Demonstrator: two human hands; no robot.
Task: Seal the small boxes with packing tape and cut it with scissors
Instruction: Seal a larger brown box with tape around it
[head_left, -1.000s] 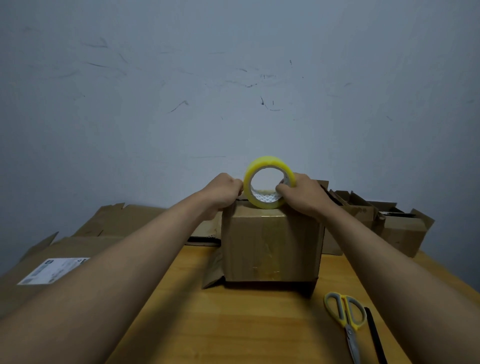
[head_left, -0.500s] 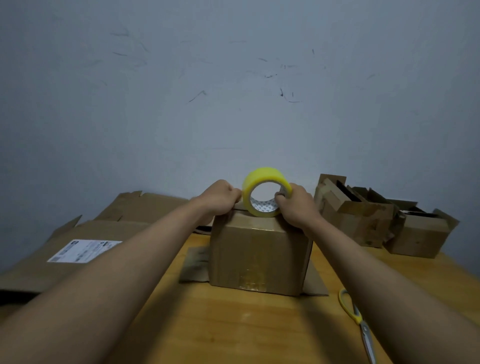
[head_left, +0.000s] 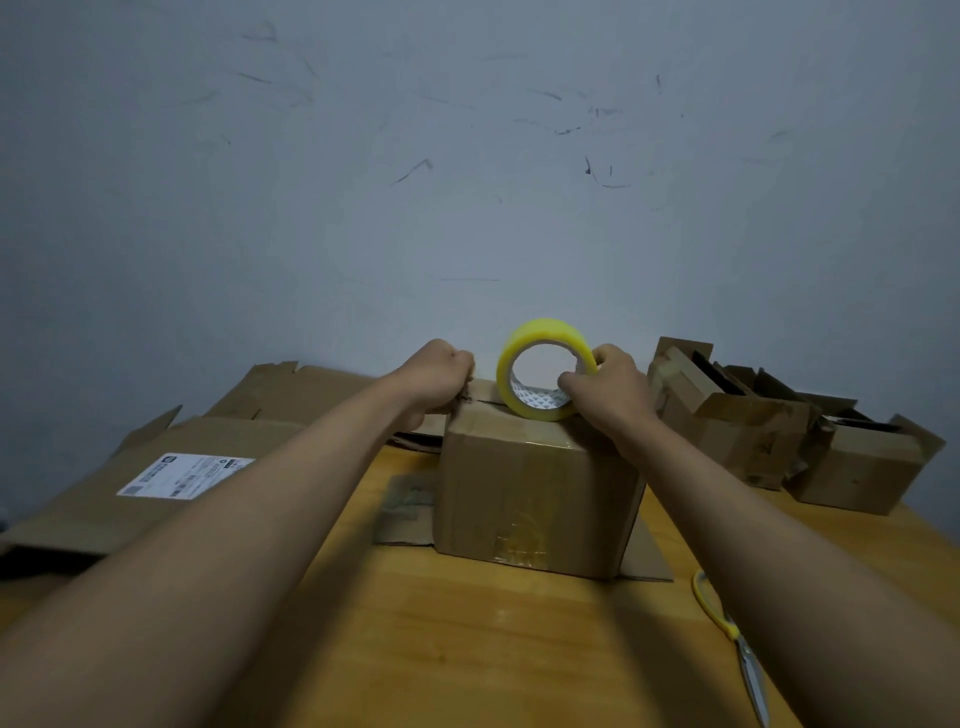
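Note:
A small brown cardboard box (head_left: 535, 493) stands in the middle of the wooden table (head_left: 467, 649), with old tape on its front face. A yellow roll of packing tape (head_left: 540, 364) stands on edge on the box top. My right hand (head_left: 608, 395) grips the roll, thumb through its core. My left hand (head_left: 436, 379) has curled fingers on the box's top left far edge; what it holds is hidden. Yellow-handled scissors (head_left: 727, 639) lie on the table at the right, partly under my right forearm.
Flattened cardboard with a white shipping label (head_left: 182, 475) lies at the left. Two open small boxes (head_left: 727, 415) (head_left: 862, 462) stand at the back right near the wall. A loose flap (head_left: 405, 509) lies beside the middle box.
The view has shifted left, so the box and side boxes sit further right. The roll has moved slightly right along the box top, away from my left hand.

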